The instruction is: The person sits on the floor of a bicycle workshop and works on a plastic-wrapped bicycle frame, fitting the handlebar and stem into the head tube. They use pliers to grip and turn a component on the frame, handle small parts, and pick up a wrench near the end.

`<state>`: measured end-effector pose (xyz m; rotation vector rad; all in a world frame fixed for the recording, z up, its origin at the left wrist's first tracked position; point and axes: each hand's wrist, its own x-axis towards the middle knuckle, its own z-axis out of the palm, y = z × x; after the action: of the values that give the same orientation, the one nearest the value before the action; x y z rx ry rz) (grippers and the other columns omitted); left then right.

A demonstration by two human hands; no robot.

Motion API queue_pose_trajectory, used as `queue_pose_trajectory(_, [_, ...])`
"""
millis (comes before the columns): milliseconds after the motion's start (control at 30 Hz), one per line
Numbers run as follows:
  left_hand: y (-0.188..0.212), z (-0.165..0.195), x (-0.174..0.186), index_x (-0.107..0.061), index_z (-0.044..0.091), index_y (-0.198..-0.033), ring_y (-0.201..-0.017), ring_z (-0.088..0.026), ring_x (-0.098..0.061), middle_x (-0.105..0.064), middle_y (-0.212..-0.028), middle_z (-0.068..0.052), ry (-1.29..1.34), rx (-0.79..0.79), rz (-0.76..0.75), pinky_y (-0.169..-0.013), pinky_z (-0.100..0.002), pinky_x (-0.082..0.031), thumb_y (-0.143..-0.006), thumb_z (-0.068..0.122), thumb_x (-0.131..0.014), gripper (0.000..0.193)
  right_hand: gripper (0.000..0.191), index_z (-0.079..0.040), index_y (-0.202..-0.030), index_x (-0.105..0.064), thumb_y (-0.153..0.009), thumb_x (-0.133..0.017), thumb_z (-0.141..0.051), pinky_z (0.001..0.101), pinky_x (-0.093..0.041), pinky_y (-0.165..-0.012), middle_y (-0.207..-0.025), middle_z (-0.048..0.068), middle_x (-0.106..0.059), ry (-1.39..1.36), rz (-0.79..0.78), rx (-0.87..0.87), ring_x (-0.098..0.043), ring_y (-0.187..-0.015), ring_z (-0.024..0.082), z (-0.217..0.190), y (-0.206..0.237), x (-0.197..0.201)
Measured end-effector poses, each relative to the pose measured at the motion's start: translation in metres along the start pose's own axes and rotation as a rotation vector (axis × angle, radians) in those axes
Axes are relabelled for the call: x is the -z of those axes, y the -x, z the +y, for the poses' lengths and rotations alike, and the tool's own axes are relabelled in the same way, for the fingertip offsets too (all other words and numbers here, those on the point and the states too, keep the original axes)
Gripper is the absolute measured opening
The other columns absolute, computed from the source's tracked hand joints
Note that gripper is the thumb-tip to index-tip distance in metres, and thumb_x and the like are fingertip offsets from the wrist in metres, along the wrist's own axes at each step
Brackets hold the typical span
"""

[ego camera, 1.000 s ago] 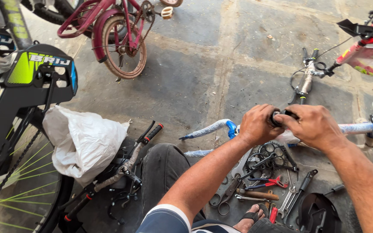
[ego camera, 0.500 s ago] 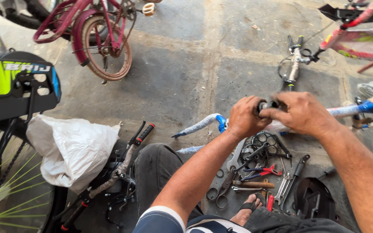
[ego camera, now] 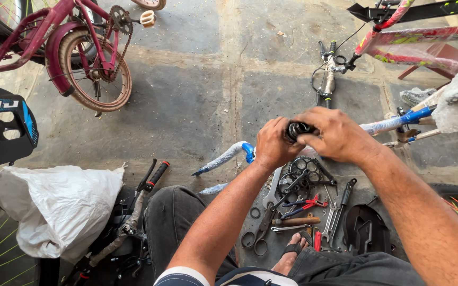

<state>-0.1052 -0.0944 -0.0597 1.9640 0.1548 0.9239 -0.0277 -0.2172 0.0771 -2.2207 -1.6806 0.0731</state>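
My left hand (ego camera: 272,144) and my right hand (ego camera: 335,135) meet over a small black round bicycle part (ego camera: 296,129) at the centre of the head view. Both hands grip it, the left from the left side, the right wrapped over its top and right. The part sits at the top of a blue and white wrapped bicycle frame (ego camera: 393,125) that runs to the right. Most of the part is hidden under my fingers. Below my hands lie a chainring (ego camera: 304,168) and loose tools (ego camera: 292,212).
A maroon child's bicycle (ego camera: 80,58) stands at the upper left. A white plastic bag (ego camera: 54,206) lies at the lower left beside handlebars with a black and red grip (ego camera: 155,175). A pink bicycle frame (ego camera: 420,37) stands upper right, and a black saddle (ego camera: 364,230) lies by my sandalled foot (ego camera: 292,254).
My hands stay closed on the black part; the right hand has shifted a little over its top. The view has tilted, so everything sits slightly lower and left in the picture.
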Motion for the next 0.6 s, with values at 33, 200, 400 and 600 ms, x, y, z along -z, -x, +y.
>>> queue_pose_trajectory(33, [0.0,0.0,0.0,-0.063,0.007,-0.092,-0.088,-0.036,-0.065,-0.065,-0.089,-0.011,-0.002,0.006,0.002,-0.078,-0.047,-0.053,-0.068,0.027,-0.082,0.036,0.036,-0.001,-0.112,-0.07,-0.083,-0.072,-0.023,0.0451,-0.056,-0.078,-0.095,0.021,-0.072,0.003,-0.012,-0.028,-0.071,-0.087,0.038,0.0,0.0,0.001])
queue_pose_trajectory(200, [0.002,-0.001,-0.003,-0.063,0.008,-0.091,-0.088,-0.035,-0.065,-0.065,-0.089,-0.011,-0.012,0.013,0.005,-0.078,-0.047,-0.053,-0.069,0.024,-0.079,0.031,0.033,-0.002,-0.105,-0.071,-0.089,-0.075,-0.031,0.0462,-0.055,-0.077,-0.091,0.02,-0.073,0.114,-0.021,-0.088,-0.071,-0.087,0.038,-0.001,-0.007,-0.002])
queue_pose_trajectory(400, [0.004,-0.002,-0.003,-0.062,0.008,-0.09,-0.086,-0.036,-0.065,-0.064,-0.086,-0.011,-0.01,0.011,0.007,-0.077,-0.048,-0.052,-0.07,0.023,-0.078,0.03,0.029,-0.007,-0.098,-0.076,-0.09,-0.074,-0.035,0.0463,-0.056,-0.077,-0.085,0.017,-0.074,0.198,-0.125,-0.206,-0.072,-0.085,0.038,-0.003,-0.01,-0.004])
queue_pose_trajectory(600, [0.002,-0.001,-0.002,-0.063,0.008,-0.09,-0.087,-0.034,-0.065,-0.064,-0.087,-0.01,-0.019,0.022,-0.012,-0.077,-0.047,-0.052,-0.069,0.024,-0.08,0.032,0.034,-0.006,-0.102,-0.076,-0.084,-0.073,-0.034,0.039,-0.06,-0.07,-0.086,0.017,-0.076,-0.059,0.005,-0.261,-0.077,-0.077,0.029,-0.008,-0.011,-0.005])
